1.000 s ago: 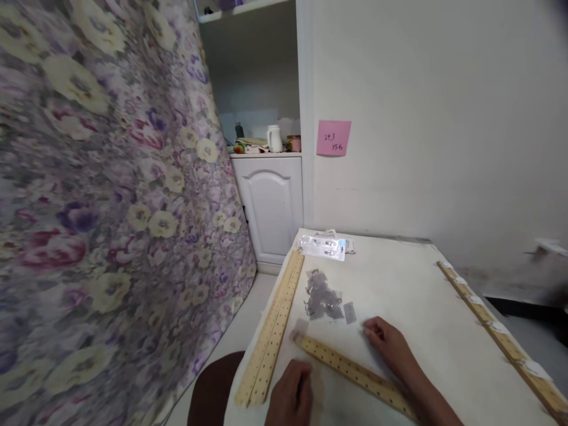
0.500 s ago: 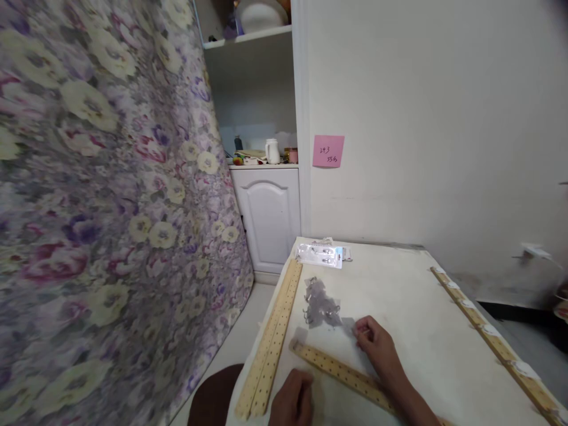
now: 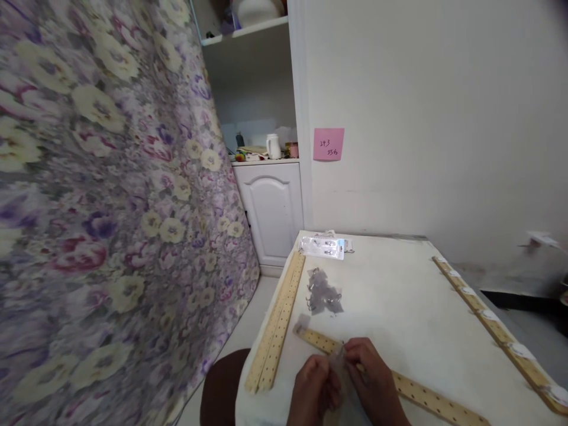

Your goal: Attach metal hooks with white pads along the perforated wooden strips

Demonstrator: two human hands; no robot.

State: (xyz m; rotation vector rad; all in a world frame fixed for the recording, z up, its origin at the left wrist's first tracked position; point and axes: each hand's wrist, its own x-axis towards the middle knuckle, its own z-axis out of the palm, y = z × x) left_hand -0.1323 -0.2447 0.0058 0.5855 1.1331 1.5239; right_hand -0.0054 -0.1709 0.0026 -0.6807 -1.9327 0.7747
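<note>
My left hand [image 3: 314,386] and my right hand [image 3: 371,378] meet near the table's front, both closed on a small clear adhesive hook [image 3: 338,361] that they pinch between them. Under and behind the fingers runs a perforated wooden strip [image 3: 428,395], partly covered by my hands. At that strip's far left end sits another clear square hook [image 3: 303,323]. Just beyond lies a pile of grey translucent adhesive hooks [image 3: 323,293] with bent metal wires. The pinched piece is blurred, so its finer parts cannot be made out.
Two perforated wooden strips [image 3: 278,325] lie along the table's left side. Another strip with white round pieces [image 3: 492,328] follows the right edge. Clear packaging [image 3: 322,247] rests at the back of the white table [image 3: 386,284]. A brown stool [image 3: 222,384] stands left, beside a floral curtain [image 3: 124,225].
My right hand has come left and nearer from beside the pile, bringing a clear adhesive hook. My left hand has moved right to meet it and now pinches it too.
</note>
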